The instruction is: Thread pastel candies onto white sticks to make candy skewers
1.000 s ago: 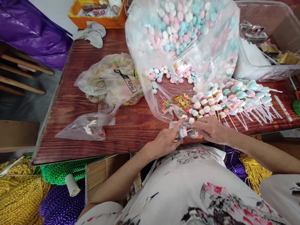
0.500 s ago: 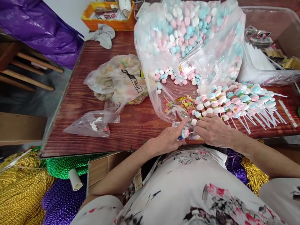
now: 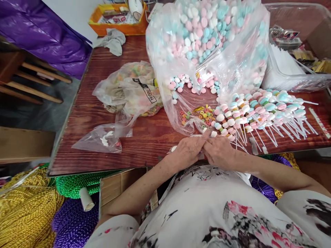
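Note:
My left hand (image 3: 187,150) and my right hand (image 3: 219,151) meet at the near edge of the wooden table (image 3: 144,137), fingers curled and pinched together. What they hold is hidden between them; only a bit of clear wrapper shows at the fingertips. Just beyond them lie loose pastel candies (image 3: 214,125) and small coloured rings (image 3: 204,113). A pile of candy skewers on white sticks (image 3: 263,110) lies to the right. A big clear bag of pink, blue and white candies (image 3: 204,38) stands behind.
A crumpled plastic bag with a label (image 3: 131,89) and a small clear bag (image 3: 103,139) lie at the left. An orange tray (image 3: 116,20) and grey cloth (image 3: 111,39) sit far back. A clear bin (image 3: 297,62) is at right. Gold, green and purple bead strings (image 3: 33,210) lie below.
Both hands have drawn closer together and toward my body. The pink and blue candy piece seen between them earlier is now covered by the fingers.

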Tool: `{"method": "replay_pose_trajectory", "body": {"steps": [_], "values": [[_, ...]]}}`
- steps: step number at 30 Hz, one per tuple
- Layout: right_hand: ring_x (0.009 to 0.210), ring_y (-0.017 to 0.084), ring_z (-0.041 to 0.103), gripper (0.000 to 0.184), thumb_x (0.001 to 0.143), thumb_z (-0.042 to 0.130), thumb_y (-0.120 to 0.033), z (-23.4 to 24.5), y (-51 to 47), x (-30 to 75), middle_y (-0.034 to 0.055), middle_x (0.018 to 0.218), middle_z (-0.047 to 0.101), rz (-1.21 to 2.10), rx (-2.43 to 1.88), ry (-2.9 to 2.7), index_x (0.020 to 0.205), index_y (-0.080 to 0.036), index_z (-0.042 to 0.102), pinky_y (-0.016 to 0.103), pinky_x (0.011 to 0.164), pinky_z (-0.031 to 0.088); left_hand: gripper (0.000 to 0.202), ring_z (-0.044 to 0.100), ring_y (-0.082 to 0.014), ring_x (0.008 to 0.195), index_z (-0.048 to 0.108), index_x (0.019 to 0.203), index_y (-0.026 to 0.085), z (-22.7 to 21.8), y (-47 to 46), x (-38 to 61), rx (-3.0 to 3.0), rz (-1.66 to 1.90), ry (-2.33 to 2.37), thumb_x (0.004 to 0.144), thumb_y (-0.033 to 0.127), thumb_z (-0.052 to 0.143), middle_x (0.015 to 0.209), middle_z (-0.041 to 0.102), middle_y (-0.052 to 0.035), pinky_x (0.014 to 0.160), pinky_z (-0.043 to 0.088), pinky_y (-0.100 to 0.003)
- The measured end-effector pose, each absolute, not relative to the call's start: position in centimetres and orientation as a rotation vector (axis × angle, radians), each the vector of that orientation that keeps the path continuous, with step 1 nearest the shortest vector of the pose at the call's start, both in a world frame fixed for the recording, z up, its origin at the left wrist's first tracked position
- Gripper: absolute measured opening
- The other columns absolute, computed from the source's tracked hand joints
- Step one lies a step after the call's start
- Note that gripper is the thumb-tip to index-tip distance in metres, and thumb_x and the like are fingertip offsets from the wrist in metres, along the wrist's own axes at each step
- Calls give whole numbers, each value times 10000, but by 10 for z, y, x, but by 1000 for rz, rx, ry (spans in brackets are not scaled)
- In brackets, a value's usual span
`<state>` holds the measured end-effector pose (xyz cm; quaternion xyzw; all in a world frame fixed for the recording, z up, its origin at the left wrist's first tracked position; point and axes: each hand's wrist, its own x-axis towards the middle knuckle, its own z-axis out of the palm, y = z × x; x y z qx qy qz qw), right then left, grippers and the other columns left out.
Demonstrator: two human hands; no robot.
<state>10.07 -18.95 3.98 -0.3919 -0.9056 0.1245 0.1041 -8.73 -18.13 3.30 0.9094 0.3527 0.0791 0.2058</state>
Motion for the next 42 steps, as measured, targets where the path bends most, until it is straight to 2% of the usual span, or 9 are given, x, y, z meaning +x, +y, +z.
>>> {"method": "replay_pose_trajectory", "body": {"steps": [6,10,14,19,21,25,31,35,42], "values": [[646,166,482,236,916,415,-148,32,-185,97,41,678,592,298,-1081,-2363,771,-162,601,310,613,273,751,599,-299,1065,263,1491,162,65,-166,-103,2559,262,1159,839,303,608,1138,629,-141,917,460,-440],[663,167,457,201,896,448,-139,48,-180,106,37,697,570,168,-917,-2460,775,-175,605,314,630,262,309,588,-197,794,625,1049,150,75,-152,-115,2347,128,1004,866,396,590,846,640,-49,761,446,-301],[739,177,499,173,924,456,-151,60,-174,114,49,771,594,210,-969,-2450,839,-180,604,302,660,301,301,482,-112,636,626,817,144,61,-152,-108,1998,230,878,882,436,594,690,573,24,610,373,-218],[670,169,450,201,881,412,-94,59,-166,105,42,715,550,264,-838,-2499,761,-174,552,294,616,289,327,560,-161,779,653,828,128,42,-166,-84,1692,449,794,860,452,625,812,657,-28,752,470,-268],[666,170,443,209,886,401,-95,60,-161,104,42,718,552,272,-768,-2549,765,-176,551,295,615,286,353,587,-180,834,675,909,130,42,-168,-86,1546,493,788,810,469,684,876,677,-47,799,492,-299],[681,161,477,213,933,395,-119,67,-146,113,32,720,562,460,-644,-2566,841,-171,580,286,639,323,671,641,-195,912,610,1260,176,52,-162,-112,1183,441,708,703,507,784,1001,695,-77,800,518,-305],[764,158,558,178,968,461,-202,67,-137,106,43,824,649,615,-750,-2269,942,-191,636,296,720,408,370,652,-149,604,701,773,110,47,-167,-122,833,502,855,722,468,781,712,695,-75,580,527,-265],[732,153,554,204,950,530,-325,46,-157,87,26,847,640,852,-1147,-1772,1078,-207,636,281,670,454,383,604,-107,523,696,808,123,33,-177,-104,719,867,1042,670,459,818,634,658,-21,505,491,-223],[636,141,540,190,925,523,-261,32,-172,69,6,680,607,829,-1108,-1766,790,-186,635,276,638,445,413,544,-85,538,614,816,145,24,-189,-94,754,817,983,773,545,711,674,597,2,496,429,-203]]}}
